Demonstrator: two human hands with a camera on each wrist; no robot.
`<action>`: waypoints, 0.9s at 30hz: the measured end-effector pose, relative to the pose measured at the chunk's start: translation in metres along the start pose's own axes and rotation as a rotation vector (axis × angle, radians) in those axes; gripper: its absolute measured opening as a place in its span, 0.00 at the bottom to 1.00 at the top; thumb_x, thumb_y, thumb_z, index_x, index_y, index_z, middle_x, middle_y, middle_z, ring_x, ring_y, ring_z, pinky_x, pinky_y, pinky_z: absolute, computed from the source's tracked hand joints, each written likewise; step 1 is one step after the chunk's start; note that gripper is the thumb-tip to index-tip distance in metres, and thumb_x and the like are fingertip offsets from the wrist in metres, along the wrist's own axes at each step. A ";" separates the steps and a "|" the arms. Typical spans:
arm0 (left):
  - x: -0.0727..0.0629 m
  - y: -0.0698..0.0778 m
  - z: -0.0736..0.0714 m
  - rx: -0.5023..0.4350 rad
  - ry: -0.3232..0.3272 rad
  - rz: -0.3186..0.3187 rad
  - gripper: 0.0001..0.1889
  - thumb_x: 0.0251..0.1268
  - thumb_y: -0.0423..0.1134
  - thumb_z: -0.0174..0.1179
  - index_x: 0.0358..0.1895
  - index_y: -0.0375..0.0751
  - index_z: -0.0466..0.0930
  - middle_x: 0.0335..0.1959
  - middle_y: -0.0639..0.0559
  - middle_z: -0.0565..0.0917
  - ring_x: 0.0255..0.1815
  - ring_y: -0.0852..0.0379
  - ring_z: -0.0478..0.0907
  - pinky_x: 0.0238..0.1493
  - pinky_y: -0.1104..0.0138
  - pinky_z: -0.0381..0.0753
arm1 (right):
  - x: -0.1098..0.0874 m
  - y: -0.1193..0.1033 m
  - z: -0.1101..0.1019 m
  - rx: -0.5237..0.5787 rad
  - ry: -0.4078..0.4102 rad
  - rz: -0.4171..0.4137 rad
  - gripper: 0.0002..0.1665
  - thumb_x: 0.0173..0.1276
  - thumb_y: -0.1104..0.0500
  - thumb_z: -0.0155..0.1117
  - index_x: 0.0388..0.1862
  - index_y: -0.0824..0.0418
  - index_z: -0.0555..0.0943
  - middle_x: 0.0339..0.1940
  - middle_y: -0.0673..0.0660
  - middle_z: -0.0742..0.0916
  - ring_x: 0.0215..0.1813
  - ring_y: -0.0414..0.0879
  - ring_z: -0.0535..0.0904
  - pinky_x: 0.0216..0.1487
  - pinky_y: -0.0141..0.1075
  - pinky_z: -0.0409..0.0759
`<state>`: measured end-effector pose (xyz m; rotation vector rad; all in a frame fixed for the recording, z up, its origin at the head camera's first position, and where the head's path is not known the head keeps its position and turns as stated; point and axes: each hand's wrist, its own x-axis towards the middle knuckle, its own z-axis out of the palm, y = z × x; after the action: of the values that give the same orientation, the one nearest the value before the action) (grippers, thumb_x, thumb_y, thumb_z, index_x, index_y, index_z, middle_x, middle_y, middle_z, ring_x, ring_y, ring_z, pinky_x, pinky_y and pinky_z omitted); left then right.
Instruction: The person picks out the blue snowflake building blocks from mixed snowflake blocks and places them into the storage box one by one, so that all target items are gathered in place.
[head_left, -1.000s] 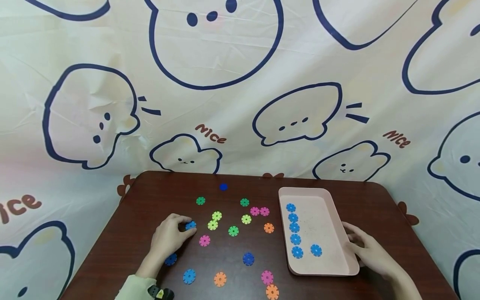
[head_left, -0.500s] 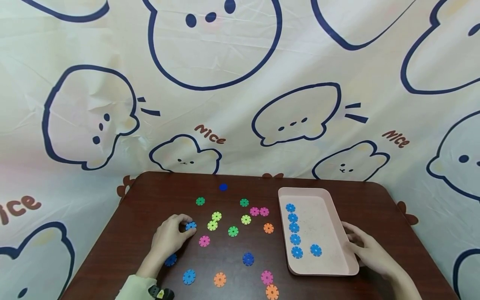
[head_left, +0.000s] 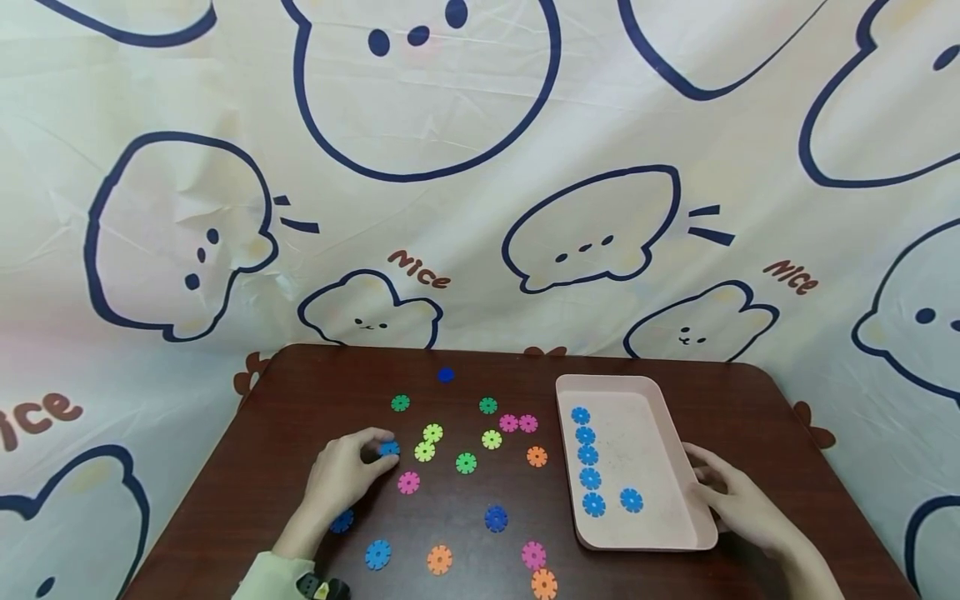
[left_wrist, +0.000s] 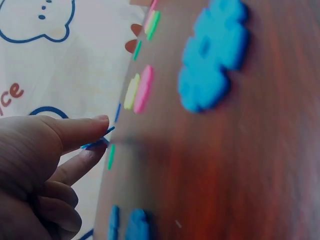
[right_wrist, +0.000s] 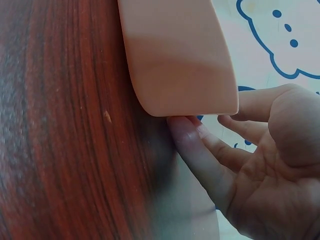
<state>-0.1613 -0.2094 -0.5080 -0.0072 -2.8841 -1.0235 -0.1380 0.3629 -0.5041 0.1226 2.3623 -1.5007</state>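
In the head view my left hand (head_left: 341,471) pinches a blue notched disc (head_left: 389,448) between thumb and fingers, at the left of the table. The left wrist view shows this blue disc (left_wrist: 95,145) nearly edge-on at the fingertips. My right hand (head_left: 750,504) holds the right side of a shallow pale pink tray (head_left: 648,433). In the right wrist view, the fingers meet the edge of the tray (right_wrist: 180,70). Five-less groupings aside, several light blue discs (head_left: 588,455) form a column along the tray's left side, and one more blue disc (head_left: 632,500) lies right of its lower end.
Loose discs lie scattered over the brown table (head_left: 442,517): yellow-green (head_left: 424,451), green (head_left: 466,462), pink (head_left: 408,482), orange (head_left: 439,559), light blue (head_left: 378,554) and dark blue (head_left: 496,518). Another dark blue disc (head_left: 342,521) sits beside my left wrist. A cartoon-printed cloth hangs behind.
My left hand has shifted slightly right and away from me with the blue disc in its fingers. The right hand and the tray stay in place.
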 end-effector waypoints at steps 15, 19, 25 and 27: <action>0.005 0.056 0.011 -0.157 -0.035 0.115 0.17 0.60 0.42 0.78 0.52 0.50 0.90 0.41 0.58 0.89 0.43 0.54 0.83 0.39 0.59 0.81 | 0.000 -0.001 0.000 -0.016 0.009 0.015 0.40 0.80 0.60 0.59 0.84 0.59 0.55 0.61 0.70 0.78 0.50 0.57 0.84 0.37 0.53 0.87; 0.008 0.069 0.020 -0.193 -0.066 0.166 0.16 0.61 0.42 0.77 0.52 0.49 0.90 0.43 0.59 0.89 0.36 0.54 0.82 0.35 0.61 0.79 | 0.000 0.000 0.001 -0.017 0.012 0.022 0.40 0.80 0.60 0.59 0.84 0.60 0.55 0.61 0.70 0.78 0.50 0.57 0.84 0.37 0.53 0.87; 0.010 0.089 0.034 -0.211 -0.109 0.269 0.15 0.64 0.43 0.75 0.53 0.49 0.89 0.43 0.59 0.89 0.33 0.57 0.80 0.33 0.64 0.77 | 0.000 -0.001 0.001 -0.024 0.014 0.023 0.40 0.80 0.60 0.59 0.84 0.60 0.55 0.61 0.70 0.78 0.50 0.57 0.84 0.37 0.53 0.87; 0.011 0.097 0.039 -0.208 -0.120 0.285 0.15 0.64 0.45 0.75 0.53 0.52 0.89 0.43 0.60 0.89 0.37 0.59 0.81 0.37 0.64 0.78 | 0.000 -0.002 0.000 -0.027 0.014 0.024 0.40 0.80 0.60 0.59 0.84 0.60 0.55 0.61 0.70 0.78 0.50 0.57 0.84 0.37 0.53 0.87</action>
<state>-0.1724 -0.1099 -0.4762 -0.4928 -2.7516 -1.2935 -0.1381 0.3619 -0.5024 0.1543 2.3828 -1.4605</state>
